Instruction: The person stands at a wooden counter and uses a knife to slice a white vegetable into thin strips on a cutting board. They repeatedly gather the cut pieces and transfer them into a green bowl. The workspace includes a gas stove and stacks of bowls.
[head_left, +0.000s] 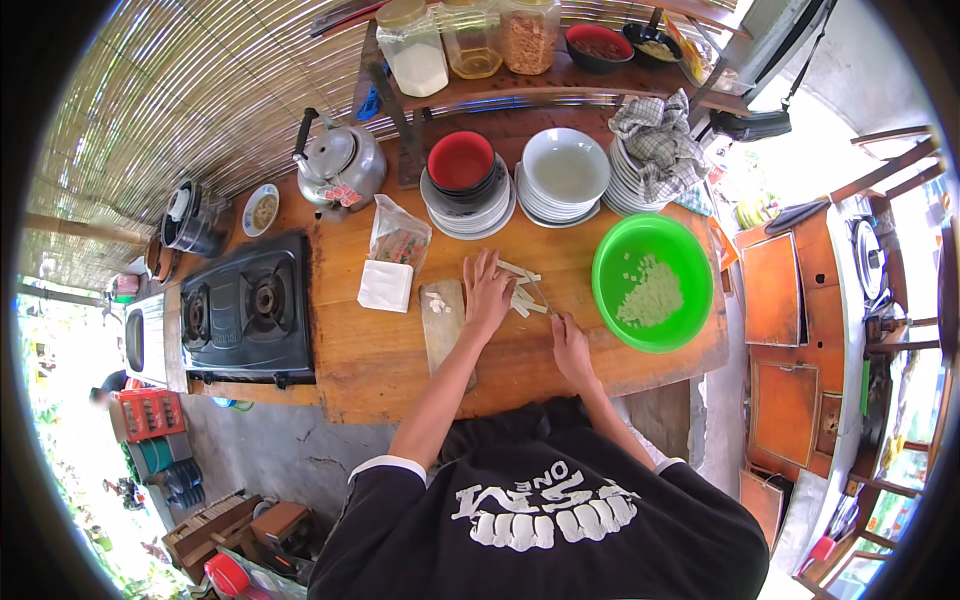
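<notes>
My right hand (574, 349) is closed around the handle of a knife. Its thin blade (537, 286) points up and left across several pale white strips (529, 303) of food on the wooden table. My left hand (487, 296) lies at the right edge of a narrow wooden cutting board (444, 337), with its fingertips at the ends of the strips. Whether those fingers grip a strip is hidden. Small white pieces (437, 303) rest on the board, left of my left hand. Right of my hands stands a bright green basin (702, 259) holding many pale cubes (651, 294).
Left of the board are white napkins (385, 286), a plastic bag (399, 234) and a black gas stove (247, 307). Behind stand a kettle (346, 161), red-and-black bowls (460, 161), white bowls (566, 166), and plates under a checked cloth (660, 142). Jars (529, 37) line a shelf above.
</notes>
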